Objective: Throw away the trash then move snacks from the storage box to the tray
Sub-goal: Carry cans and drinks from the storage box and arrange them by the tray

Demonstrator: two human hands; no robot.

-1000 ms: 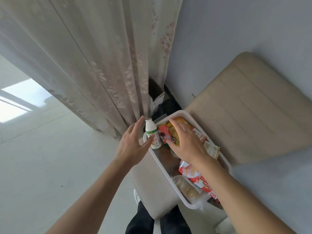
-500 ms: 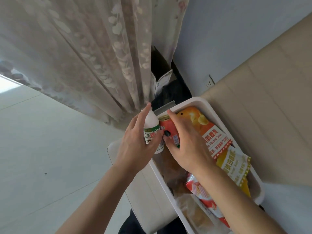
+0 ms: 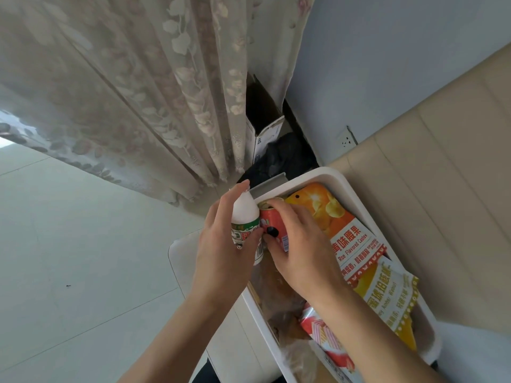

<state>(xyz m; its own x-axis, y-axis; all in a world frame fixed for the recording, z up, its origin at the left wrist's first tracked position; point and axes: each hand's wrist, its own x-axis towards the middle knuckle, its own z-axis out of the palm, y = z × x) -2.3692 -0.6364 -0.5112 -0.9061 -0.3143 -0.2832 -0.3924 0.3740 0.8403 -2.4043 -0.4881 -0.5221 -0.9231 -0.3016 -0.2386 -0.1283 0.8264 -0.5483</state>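
White bottle (image 3: 244, 214) in L grip (image 3: 221, 250), red can (image 3: 273, 221) in R grip (image 3: 301, 252)

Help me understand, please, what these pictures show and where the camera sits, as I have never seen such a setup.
There is no machine here: a person works with two bare hands. The single camera sits on the person's head and looks forward and down, so you see roughly what the person sees. The left hand grips a white bottle, and the right hand grips a red can beside it. Both are at the far corner of a white container, which holds an orange snack bag, a yellow bag and a red-and-white packet. A curtain hangs behind.
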